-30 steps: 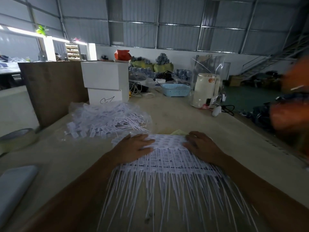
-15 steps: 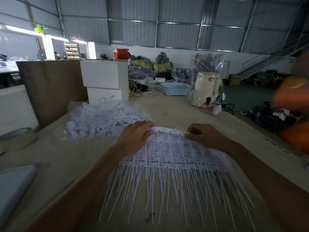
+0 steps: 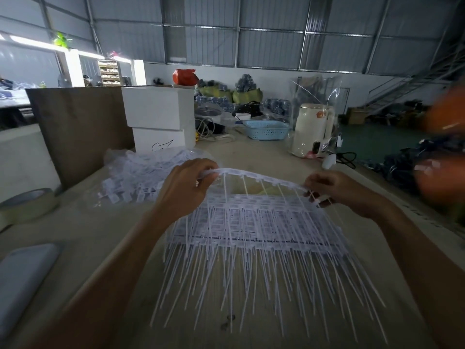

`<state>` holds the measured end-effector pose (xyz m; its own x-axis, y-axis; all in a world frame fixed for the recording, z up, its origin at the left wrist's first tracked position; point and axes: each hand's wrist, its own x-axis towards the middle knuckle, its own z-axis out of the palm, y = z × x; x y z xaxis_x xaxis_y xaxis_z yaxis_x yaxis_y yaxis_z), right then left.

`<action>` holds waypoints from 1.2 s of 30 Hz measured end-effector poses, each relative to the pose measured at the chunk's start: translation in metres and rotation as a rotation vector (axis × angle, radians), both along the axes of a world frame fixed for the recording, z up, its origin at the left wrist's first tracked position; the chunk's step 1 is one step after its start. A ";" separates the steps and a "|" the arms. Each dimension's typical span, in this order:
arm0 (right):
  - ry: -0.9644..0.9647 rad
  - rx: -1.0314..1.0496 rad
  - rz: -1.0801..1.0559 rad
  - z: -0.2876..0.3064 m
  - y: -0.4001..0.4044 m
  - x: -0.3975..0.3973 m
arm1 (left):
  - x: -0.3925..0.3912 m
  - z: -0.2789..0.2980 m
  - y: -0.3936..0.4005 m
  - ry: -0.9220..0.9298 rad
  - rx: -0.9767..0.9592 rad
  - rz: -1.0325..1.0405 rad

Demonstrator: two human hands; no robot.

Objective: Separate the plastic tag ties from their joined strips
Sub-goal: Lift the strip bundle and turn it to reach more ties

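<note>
now that my left hand [image 3: 185, 187] and right hand [image 3: 336, 191] have lifted the top white joined plastic tag strip [image 3: 259, 178] off the stack of white strips [image 3: 251, 222], fingers pinching its ends, it's ready to tear apart.

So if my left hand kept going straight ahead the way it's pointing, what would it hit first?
Probably open tabletop at first; the left hand, gripping the lifted strip, points forward and slightly right, roughly toward the blue basket, though depth is unclear.

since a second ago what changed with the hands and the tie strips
Both hands went from pressing flat on the stack to pinching one joined strip: left hand and right hand lifted it by its ends off the stack. The loose pile and tape roll stayed put.
</note>
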<state>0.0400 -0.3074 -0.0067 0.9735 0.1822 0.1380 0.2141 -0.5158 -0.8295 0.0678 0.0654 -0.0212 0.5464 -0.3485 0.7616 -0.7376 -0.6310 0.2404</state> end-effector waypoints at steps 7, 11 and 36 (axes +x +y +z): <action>0.059 0.447 0.007 -0.046 0.018 -0.007 | 0.004 -0.032 0.024 0.260 -0.081 0.057; 0.083 0.589 0.018 -0.054 0.041 -0.010 | 0.006 -0.024 0.031 0.192 -0.073 0.223; -0.052 0.429 -0.007 -0.042 0.081 -0.047 | -0.042 -0.043 -0.092 -0.133 0.034 0.062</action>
